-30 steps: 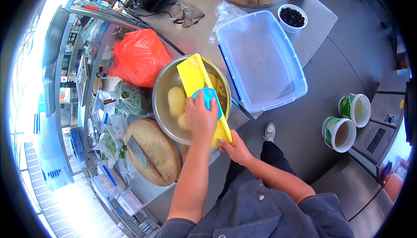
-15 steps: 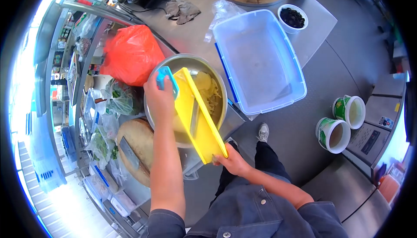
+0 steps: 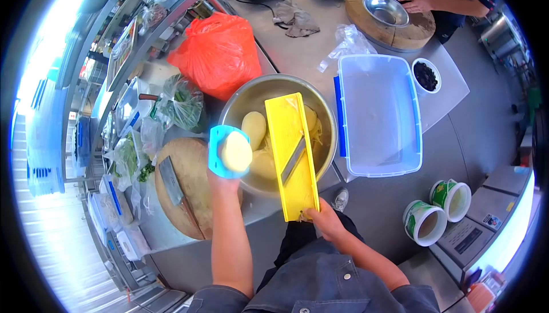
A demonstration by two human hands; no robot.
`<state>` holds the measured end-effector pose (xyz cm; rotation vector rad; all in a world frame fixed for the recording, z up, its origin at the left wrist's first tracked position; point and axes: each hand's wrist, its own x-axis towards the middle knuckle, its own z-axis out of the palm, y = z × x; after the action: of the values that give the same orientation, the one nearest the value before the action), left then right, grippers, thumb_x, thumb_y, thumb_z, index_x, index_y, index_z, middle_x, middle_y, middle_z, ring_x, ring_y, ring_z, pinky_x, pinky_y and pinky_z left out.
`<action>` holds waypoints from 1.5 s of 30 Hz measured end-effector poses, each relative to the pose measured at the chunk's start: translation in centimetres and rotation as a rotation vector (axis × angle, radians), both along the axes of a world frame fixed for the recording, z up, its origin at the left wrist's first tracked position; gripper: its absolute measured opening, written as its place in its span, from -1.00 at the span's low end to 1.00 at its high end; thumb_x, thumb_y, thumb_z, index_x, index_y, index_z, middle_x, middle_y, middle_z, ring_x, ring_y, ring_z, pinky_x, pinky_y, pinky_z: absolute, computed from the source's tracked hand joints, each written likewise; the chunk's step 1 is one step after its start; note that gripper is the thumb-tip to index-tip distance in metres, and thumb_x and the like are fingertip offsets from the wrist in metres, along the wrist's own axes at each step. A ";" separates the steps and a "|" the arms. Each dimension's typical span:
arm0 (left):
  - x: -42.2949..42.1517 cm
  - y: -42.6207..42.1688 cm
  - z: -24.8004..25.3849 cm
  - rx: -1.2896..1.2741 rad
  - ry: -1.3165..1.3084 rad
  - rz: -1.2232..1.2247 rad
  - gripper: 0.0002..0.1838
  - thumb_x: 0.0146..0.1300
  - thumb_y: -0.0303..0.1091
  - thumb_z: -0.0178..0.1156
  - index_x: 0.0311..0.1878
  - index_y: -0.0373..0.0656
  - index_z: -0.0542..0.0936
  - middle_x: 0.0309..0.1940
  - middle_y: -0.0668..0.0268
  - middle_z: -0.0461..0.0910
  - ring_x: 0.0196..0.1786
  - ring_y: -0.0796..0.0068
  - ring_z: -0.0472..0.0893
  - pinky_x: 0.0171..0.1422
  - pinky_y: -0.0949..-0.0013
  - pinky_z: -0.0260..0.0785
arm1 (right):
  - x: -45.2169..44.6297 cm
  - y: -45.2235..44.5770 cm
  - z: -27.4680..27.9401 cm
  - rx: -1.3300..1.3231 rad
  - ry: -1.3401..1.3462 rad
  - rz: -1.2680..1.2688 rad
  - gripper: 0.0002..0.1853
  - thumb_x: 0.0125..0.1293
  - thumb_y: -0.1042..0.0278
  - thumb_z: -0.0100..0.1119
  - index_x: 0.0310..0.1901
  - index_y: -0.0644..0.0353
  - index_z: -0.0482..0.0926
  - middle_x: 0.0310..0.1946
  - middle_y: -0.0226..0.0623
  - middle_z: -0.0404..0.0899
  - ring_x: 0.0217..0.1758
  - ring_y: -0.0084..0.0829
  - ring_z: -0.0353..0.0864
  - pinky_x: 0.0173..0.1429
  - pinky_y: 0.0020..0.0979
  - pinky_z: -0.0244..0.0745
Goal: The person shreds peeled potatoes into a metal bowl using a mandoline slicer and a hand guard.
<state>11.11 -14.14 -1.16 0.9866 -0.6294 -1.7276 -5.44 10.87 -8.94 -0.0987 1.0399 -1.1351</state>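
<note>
My left hand (image 3: 223, 185) is closed on a blue slicer hand guard (image 3: 215, 152), palm turned up. On the guard's face sits a peeled, cut potato (image 3: 236, 152), facing the camera. My right hand (image 3: 326, 218) grips the near end of a yellow mandoline slicer (image 3: 278, 136), which slants across a steel bowl (image 3: 233, 102). A metal blade (image 3: 293, 160) crosses the slicer. Inside the bowl lie a whole peeled potato (image 3: 254, 129) and pale shreds (image 3: 318, 138), partly covered by the slicer. The left fingers are mostly hidden behind the guard.
A cleaver (image 3: 172, 181) rests on a round chopping board (image 3: 197, 198) at left. Beyond the bowl is a red plastic bag (image 3: 220, 56); a clear plastic box (image 3: 380, 118) stands to its right. Another person's hand (image 3: 416, 1) is at a far board (image 3: 366, 18). Two buckets (image 3: 426, 224) stand on the floor.
My left hand has lifted off the slicer, moved left and turned the guard over, exposing the potato. The slicer is now more upright in view. The camera view has shifted, and another person's hands appear.
</note>
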 end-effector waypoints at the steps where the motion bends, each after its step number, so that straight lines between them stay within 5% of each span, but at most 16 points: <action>1: 0.9 0.5 -0.3 -0.005 0.015 0.018 -0.64 0.50 -0.15 0.10 0.21 -0.13 0.55 0.07 0.24 0.62 0.10 0.28 0.64 0.16 0.16 0.55 | 0.2 -0.2 -0.1 -0.005 0.015 0.018 -0.63 0.50 0.38 0.14 0.21 0.39 0.38 -0.03 -0.22 0.61 0.00 -0.43 0.64 0.14 -0.36 0.56; 5: 5.2 2.5 -2.8 -0.115 -0.033 0.069 -0.65 0.48 -0.19 0.10 0.19 -0.16 0.57 0.07 0.18 0.65 0.09 0.23 0.66 0.15 0.15 0.58 | 0.5 -1.5 0.5 -0.003 0.130 0.065 -0.64 0.52 0.37 0.10 0.24 0.36 0.42 0.05 -0.26 0.59 0.09 -0.44 0.58 0.25 -0.36 0.47; 7: 7.2 3.3 -3.5 -0.016 0.173 0.092 -0.65 0.48 -0.21 0.09 0.19 -0.19 0.56 0.07 0.17 0.65 0.09 0.23 0.67 0.16 0.15 0.58 | 0.9 -1.5 0.1 -0.014 0.085 -0.111 -0.65 0.52 0.40 0.09 0.24 0.36 0.43 0.07 -0.24 0.60 0.11 -0.43 0.58 0.25 -0.35 0.46; 18: 9.6 12.8 -5.1 0.365 0.434 0.110 -0.65 0.44 -0.14 0.13 0.11 -0.17 0.61 0.04 0.18 0.69 0.08 0.21 0.67 0.24 0.08 0.54 | 0.1 -3.5 0.2 -0.094 0.130 -0.163 -0.65 0.52 0.44 0.08 0.27 0.31 0.43 0.12 -0.26 0.59 0.16 -0.40 0.59 0.27 -0.34 0.46; 41: 11.3 13.5 -5.0 0.264 0.493 -0.055 -0.70 0.44 -0.14 0.17 0.03 -0.16 0.61 -0.09 0.18 0.68 -0.06 0.20 0.69 0.05 0.14 0.60 | 2.3 -2.2 0.6 -0.007 0.152 -0.049 -0.64 0.54 0.39 0.07 0.28 0.33 0.41 0.16 -0.22 0.59 0.19 -0.37 0.59 0.31 -0.31 0.45; 45: 11.3 14.5 -5.2 0.414 0.368 0.051 -0.72 0.42 -0.16 0.19 0.01 -0.15 0.61 -0.10 0.20 0.66 -0.06 0.21 0.67 0.07 0.14 0.58 | 2.0 -2.5 1.5 -0.016 0.133 -0.027 -0.64 0.55 0.36 0.07 0.28 0.30 0.41 0.13 -0.22 0.60 0.14 -0.36 0.63 0.27 -0.27 0.51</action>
<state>22.37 0.40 -6.33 0.9143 -0.0068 -1.9711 -3.48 8.33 -7.39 -0.1756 1.1531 -1.1739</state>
